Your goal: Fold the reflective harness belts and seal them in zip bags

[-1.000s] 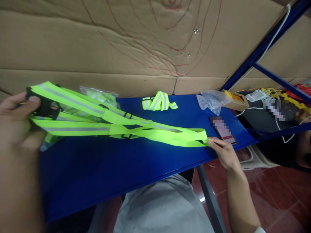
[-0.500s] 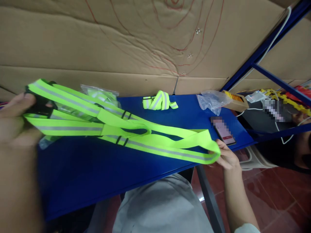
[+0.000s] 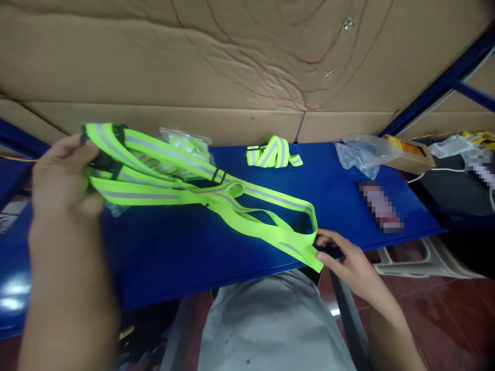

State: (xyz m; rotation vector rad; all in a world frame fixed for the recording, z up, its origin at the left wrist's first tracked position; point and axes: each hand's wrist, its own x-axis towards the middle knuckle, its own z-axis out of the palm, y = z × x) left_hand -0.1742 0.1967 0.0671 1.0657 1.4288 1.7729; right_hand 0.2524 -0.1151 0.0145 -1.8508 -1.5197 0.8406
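My left hand (image 3: pixel 71 175) is closed around the black buckle end of a neon yellow-green reflective strap harness (image 3: pixel 266 234) with grey stripes and black sliders. Its straps stretch rightward above the table in long, partly twisted loops. At their far end is my right hand (image 3: pixel 344 263), thumb and fingers apart, fingertips close against the strap edge; whether they touch it is hard to see. Behind the harness lies a clear bag (image 3: pixel 189 147) with similar straps inside. A rolled reflective strap bundle (image 3: pixel 274 153) rests at the table's back edge.
The blue table (image 3: pixel 174 257) backs onto a cardboard panel (image 3: pixel 154 62) with red curved lines. At right are a crumpled clear plastic bag (image 3: pixel 359 154), a small cardboard box (image 3: pixel 410 154) and a blurred-out phone (image 3: pixel 381 206). A blue metal frame (image 3: pixel 436 82) and white chair (image 3: pixel 421 257) stand farther right.
The view has shifted leftward. My right hand's fingers have spread from their grip on the loop's end, and the straps there have sagged and twisted. My left hand keeps its hold.
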